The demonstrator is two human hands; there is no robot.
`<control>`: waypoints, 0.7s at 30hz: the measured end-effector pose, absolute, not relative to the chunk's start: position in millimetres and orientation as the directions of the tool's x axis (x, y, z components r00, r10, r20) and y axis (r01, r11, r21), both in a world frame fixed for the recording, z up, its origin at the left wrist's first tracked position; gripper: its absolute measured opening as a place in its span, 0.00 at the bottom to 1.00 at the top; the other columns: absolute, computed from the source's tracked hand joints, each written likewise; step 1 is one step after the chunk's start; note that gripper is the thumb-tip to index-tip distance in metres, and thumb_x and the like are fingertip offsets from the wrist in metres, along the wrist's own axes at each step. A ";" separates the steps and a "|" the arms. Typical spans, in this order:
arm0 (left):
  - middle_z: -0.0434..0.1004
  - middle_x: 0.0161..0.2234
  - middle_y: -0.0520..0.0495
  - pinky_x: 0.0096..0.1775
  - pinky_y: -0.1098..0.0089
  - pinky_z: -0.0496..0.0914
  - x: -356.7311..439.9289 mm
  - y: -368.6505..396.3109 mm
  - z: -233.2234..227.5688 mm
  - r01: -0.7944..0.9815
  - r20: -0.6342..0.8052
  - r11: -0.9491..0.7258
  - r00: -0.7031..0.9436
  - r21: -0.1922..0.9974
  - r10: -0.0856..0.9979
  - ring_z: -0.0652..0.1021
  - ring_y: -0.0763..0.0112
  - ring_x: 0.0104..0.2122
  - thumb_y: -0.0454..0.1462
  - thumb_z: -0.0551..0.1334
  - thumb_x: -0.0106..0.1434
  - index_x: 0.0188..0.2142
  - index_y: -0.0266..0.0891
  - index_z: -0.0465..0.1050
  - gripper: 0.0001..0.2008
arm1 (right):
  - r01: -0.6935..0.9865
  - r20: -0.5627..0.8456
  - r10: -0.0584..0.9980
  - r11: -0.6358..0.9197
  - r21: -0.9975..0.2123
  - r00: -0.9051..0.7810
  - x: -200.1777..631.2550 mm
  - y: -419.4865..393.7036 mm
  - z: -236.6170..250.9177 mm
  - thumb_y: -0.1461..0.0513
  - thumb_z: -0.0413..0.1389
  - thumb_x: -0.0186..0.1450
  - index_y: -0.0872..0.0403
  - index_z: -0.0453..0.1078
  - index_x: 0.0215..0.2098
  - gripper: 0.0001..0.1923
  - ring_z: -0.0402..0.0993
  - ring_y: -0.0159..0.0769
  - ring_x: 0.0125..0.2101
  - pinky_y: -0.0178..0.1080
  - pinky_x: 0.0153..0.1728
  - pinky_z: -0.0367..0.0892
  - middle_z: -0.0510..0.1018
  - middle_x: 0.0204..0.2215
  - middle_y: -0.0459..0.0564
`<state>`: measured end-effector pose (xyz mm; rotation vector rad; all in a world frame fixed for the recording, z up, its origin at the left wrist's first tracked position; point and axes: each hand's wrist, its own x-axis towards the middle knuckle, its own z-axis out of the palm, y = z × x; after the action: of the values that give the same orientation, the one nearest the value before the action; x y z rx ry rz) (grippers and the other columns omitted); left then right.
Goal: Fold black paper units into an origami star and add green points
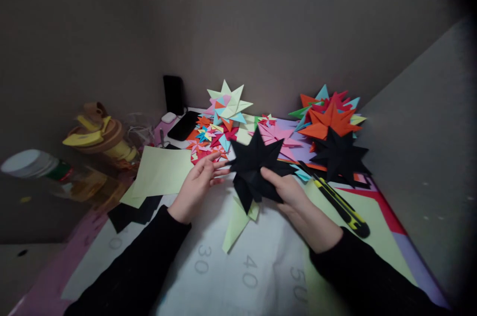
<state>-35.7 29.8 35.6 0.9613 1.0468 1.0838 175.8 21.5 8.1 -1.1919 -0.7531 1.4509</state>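
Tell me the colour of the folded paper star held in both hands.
The folded paper star is black, seen in the head view.

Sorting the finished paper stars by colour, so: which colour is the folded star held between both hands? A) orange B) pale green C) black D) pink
C: the black paper star sits between the left hand and the right hand; the orange star lies behind on the table.

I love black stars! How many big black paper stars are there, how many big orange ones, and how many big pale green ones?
Black paper star in both hands, plus black star lying on the table: 2
Orange star: 1
Pale green star: 1
Total: 4
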 end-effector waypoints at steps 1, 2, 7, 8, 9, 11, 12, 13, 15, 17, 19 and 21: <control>0.76 0.44 0.41 0.36 0.69 0.68 -35.3 29.1 33.9 -0.133 -0.181 0.197 0.124 0.971 0.976 0.77 0.65 0.38 0.52 0.59 0.61 0.48 0.40 0.70 0.23 | -0.372 -0.302 0.943 -0.233 -0.898 0.137 180.1 25.6 9.0 0.53 0.67 0.50 0.55 0.75 0.38 0.21 0.77 0.53 0.43 0.54 0.45 0.72 0.82 0.36 0.54; 0.76 0.43 0.41 0.37 0.69 0.68 -34.4 28.3 31.3 -0.018 -0.180 0.185 0.139 0.983 0.974 0.76 0.64 0.39 0.51 0.58 0.61 0.46 0.39 0.70 0.21 | -0.416 -0.319 0.925 -0.213 -0.884 0.205 184.2 29.5 9.9 0.53 0.68 0.50 0.55 0.75 0.37 0.20 0.77 0.53 0.42 0.53 0.44 0.74 0.82 0.35 0.54; 0.75 0.38 0.42 0.36 0.66 0.66 -19.3 21.8 17.2 0.530 -0.179 -0.046 0.365 0.847 0.913 0.75 0.62 0.34 0.48 0.60 0.59 0.44 0.37 0.70 0.19 | -0.524 -0.309 0.906 -0.119 -0.843 0.291 194.8 38.8 13.5 0.55 0.69 0.48 0.53 0.75 0.36 0.20 0.76 0.53 0.45 0.52 0.43 0.75 0.82 0.37 0.54; 0.74 0.39 0.41 0.36 0.65 0.66 -13.9 20.3 16.4 0.600 -0.175 -0.094 0.374 0.794 0.911 0.75 0.61 0.35 0.49 0.60 0.58 0.45 0.38 0.69 0.21 | -0.524 -0.307 0.911 -0.126 -0.842 0.274 194.6 38.2 14.5 0.55 0.69 0.48 0.53 0.75 0.37 0.20 0.76 0.53 0.45 0.52 0.44 0.75 0.82 0.38 0.54; 0.74 0.40 0.40 0.37 0.65 0.65 -7.9 18.9 16.5 0.667 -0.165 -0.140 0.374 0.732 0.913 0.75 0.59 0.37 0.49 0.61 0.57 0.46 0.38 0.68 0.22 | -0.515 -0.297 0.919 -0.129 -0.848 0.258 194.0 37.2 15.6 0.55 0.68 0.49 0.53 0.75 0.37 0.19 0.75 0.53 0.46 0.53 0.44 0.75 0.82 0.39 0.54; 0.72 0.44 0.37 0.39 0.64 0.64 4.4 16.6 18.6 0.776 -0.147 -0.216 0.368 0.593 0.918 0.74 0.53 0.42 0.47 0.66 0.53 0.49 0.37 0.66 0.27 | -0.487 -0.258 0.934 -0.110 -0.866 0.247 192.7 35.1 18.2 0.55 0.67 0.51 0.52 0.75 0.39 0.19 0.74 0.53 0.48 0.53 0.46 0.74 0.81 0.41 0.53; 0.72 0.45 0.35 0.40 0.63 0.64 9.9 15.8 20.1 0.812 -0.148 -0.240 0.369 0.531 0.918 0.74 0.51 0.44 0.45 0.67 0.51 0.51 0.37 0.65 0.30 | -0.476 -0.236 0.939 -0.093 -0.874 0.250 192.4 34.3 19.5 0.55 0.67 0.52 0.52 0.75 0.40 0.19 0.74 0.53 0.49 0.53 0.47 0.74 0.81 0.42 0.53; 0.71 0.46 0.33 0.40 0.63 0.63 14.5 15.2 21.6 0.836 -0.160 -0.254 0.371 0.487 0.915 0.74 0.48 0.45 0.43 0.69 0.49 0.52 0.36 0.63 0.33 | -0.468 -0.219 0.942 -0.078 -0.880 0.255 192.3 33.8 20.8 0.55 0.67 0.52 0.53 0.75 0.40 0.18 0.74 0.52 0.49 0.53 0.47 0.73 0.81 0.42 0.53; 0.72 0.44 0.32 0.38 0.64 0.63 20.4 14.7 23.8 0.853 -0.201 -0.244 0.368 0.461 0.908 0.74 0.46 0.44 0.40 0.70 0.47 0.55 0.35 0.60 0.37 | -0.455 -0.198 0.945 -0.060 -0.888 0.260 193.0 33.6 23.0 0.55 0.66 0.53 0.53 0.75 0.38 0.17 0.74 0.52 0.49 0.52 0.48 0.73 0.81 0.42 0.54; 0.75 0.38 0.37 0.35 0.65 0.62 21.6 14.8 24.0 0.838 -0.240 -0.195 0.356 0.509 0.903 0.76 0.48 0.40 0.38 0.70 0.46 0.55 0.36 0.61 0.37 | -0.435 -0.171 0.951 -0.044 -0.899 0.256 194.1 34.2 24.6 0.54 0.65 0.54 0.54 0.75 0.37 0.16 0.74 0.52 0.48 0.51 0.47 0.73 0.81 0.41 0.54; 0.75 0.33 0.43 0.32 0.68 0.60 19.1 15.4 22.3 0.801 -0.266 -0.140 0.350 0.583 0.898 0.76 0.54 0.35 0.37 0.70 0.44 0.49 0.39 0.66 0.30 | -0.403 -0.126 0.955 -0.008 -0.915 0.267 195.0 35.2 25.2 0.54 0.65 0.55 0.54 0.76 0.37 0.16 0.74 0.52 0.49 0.51 0.47 0.73 0.82 0.40 0.55; 0.74 0.28 0.48 0.29 0.70 0.58 14.3 16.3 19.6 0.759 -0.305 -0.093 0.367 0.645 0.879 0.75 0.61 0.30 0.36 0.69 0.44 0.38 0.40 0.72 0.19 | -0.372 -0.082 0.949 0.040 -0.927 0.305 195.4 36.4 24.6 0.54 0.64 0.55 0.54 0.76 0.37 0.15 0.73 0.52 0.50 0.51 0.49 0.72 0.82 0.39 0.54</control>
<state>14.3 16.3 19.6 1.8783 1.4229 0.2025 195.4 36.4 24.6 -1.0762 -0.6892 1.1454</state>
